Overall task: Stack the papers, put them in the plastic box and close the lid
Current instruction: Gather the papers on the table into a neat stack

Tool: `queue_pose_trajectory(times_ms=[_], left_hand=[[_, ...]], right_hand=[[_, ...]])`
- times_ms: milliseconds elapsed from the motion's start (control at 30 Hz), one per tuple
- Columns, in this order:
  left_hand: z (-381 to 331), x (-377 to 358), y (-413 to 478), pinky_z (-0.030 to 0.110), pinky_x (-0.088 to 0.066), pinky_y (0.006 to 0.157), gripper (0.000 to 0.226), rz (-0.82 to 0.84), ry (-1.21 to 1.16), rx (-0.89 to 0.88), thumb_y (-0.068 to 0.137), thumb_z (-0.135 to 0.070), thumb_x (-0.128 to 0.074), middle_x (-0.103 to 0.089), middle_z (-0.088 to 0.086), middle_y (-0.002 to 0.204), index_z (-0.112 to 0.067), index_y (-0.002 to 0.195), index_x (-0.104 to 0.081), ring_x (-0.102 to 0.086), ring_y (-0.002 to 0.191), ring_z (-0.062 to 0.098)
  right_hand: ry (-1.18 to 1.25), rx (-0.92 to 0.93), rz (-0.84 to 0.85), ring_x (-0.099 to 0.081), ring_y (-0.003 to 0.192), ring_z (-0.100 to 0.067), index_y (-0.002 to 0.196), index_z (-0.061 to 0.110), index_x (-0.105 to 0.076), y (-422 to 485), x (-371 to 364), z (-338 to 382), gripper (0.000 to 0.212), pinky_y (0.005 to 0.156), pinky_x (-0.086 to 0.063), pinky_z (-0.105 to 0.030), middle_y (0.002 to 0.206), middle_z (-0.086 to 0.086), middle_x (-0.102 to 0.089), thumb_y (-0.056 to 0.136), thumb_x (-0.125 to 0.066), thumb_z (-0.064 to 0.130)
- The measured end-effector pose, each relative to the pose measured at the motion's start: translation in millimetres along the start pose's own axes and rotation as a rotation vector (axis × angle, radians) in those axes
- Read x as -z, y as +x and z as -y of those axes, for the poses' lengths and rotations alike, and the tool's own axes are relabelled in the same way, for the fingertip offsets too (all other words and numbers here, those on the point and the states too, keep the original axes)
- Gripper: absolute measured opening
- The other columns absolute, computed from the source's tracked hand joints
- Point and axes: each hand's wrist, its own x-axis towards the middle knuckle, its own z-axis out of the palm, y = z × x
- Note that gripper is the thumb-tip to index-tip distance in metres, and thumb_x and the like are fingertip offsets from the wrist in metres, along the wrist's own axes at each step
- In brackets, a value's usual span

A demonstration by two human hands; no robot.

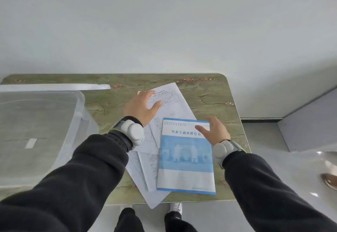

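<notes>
Clearly the stacking step is in hand: the papers (164, 151) lie fanned and crooked on the surface (215, 93), a blue booklet (186, 158) topmost. Both hands are spread and grasp nothing; the left hand (141, 107) sits over a white sheet (173, 102) at twelve o'clock of the pile, the right hand (214, 131) at the booklet's two o'clock corner. At nine o'clock stands the plastic box (54, 136), unlidded. Next, I judge, the sheets need squaring before lifting across.

blue booklet (186, 157) titled 毕业生就业推荐表, white sheets' print illegible
</notes>
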Motion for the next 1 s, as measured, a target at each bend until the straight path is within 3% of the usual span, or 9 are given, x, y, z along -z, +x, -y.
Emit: queue_pose_trajectory(times_ms=[233,367,533,733,867,1000], left_hand=[[28.9,-74.4,-33.3,0.042,-0.042,0.101,0.043,0.141,-0.088,0.227,0.089,-0.044,-0.045,-0.055,-0.003,0.133,-0.026,0.129,-0.047,-0.050,0.124,0.019],[38.5,-99.6,-48.4,0.039,-0.043,0.100,0.041,0.198,-0.148,0.349,0.089,-0.040,-0.046,-0.057,-0.004,0.129,-0.026,0.128,-0.047,-0.053,0.119,0.018],[44.5,-122.2,-64.4,0.038,-0.044,0.100,0.039,0.259,-0.289,0.523,0.089,-0.035,-0.048,-0.060,0.001,0.125,-0.023,0.127,-0.048,-0.056,0.113,0.020],[40.7,-138.2,-68.3,0.030,-0.040,0.093,0.036,0.185,-0.454,0.628,0.090,-0.023,-0.049,-0.061,0.007,0.123,-0.015,0.125,-0.051,-0.057,0.111,0.024],[41.0,-141.3,-61.7,0.031,-0.040,0.094,0.034,0.133,-0.547,0.711,0.089,-0.018,-0.050,-0.062,0.014,0.121,-0.012,0.123,-0.053,-0.056,0.111,0.028],[43.9,-138.7,-50.8,0.022,-0.037,0.080,0.034,0.107,-0.593,0.717,0.089,-0.011,-0.051,-0.059,0.009,0.104,-0.008,0.122,-0.054,-0.055,0.102,0.025]], right_hand=[[0.038,-0.105,0.113,-0.045,0.128,-0.021,0.130,0.018,-0.045,-2.2,-34.5,-47.7,0.055,0.098,-0.041,-0.038,0.138,-0.001,-0.050,0.082,-0.062,0.040],[0.089,-0.114,0.098,-0.042,0.130,-0.024,0.131,0.013,-0.043,-2.3,-46.2,-60.7,0.054,0.102,-0.039,-0.040,0.139,-0.006,-0.047,0.084,-0.062,0.032],[0.144,-0.167,0.062,-0.044,0.127,-0.025,0.131,0.014,-0.043,-2.4,-55.1,-69.4,0.049,0.097,-0.040,-0.038,0.137,-0.010,-0.047,0.085,-0.060,0.022],[0.182,-0.147,0.026,-0.044,0.126,-0.025,0.129,0.014,-0.045,-2.2,-60.7,-71.2,0.045,0.097,-0.040,-0.036,0.136,-0.010,-0.047,0.087,-0.057,0.016],[0.225,-0.160,0.002,-0.045,0.124,-0.026,0.128,0.013,-0.047,1.7,-61.2,-67.6,0.042,0.101,-0.041,-0.039,0.133,-0.012,-0.048,0.086,-0.057,0.013],[0.270,-0.147,-0.030,-0.047,0.121,-0.025,0.126,0.013,-0.049,14.5,-60.0,-54.8,0.041,0.100,-0.042,-0.040,0.130,-0.012,-0.050,0.086,-0.056,0.012]])
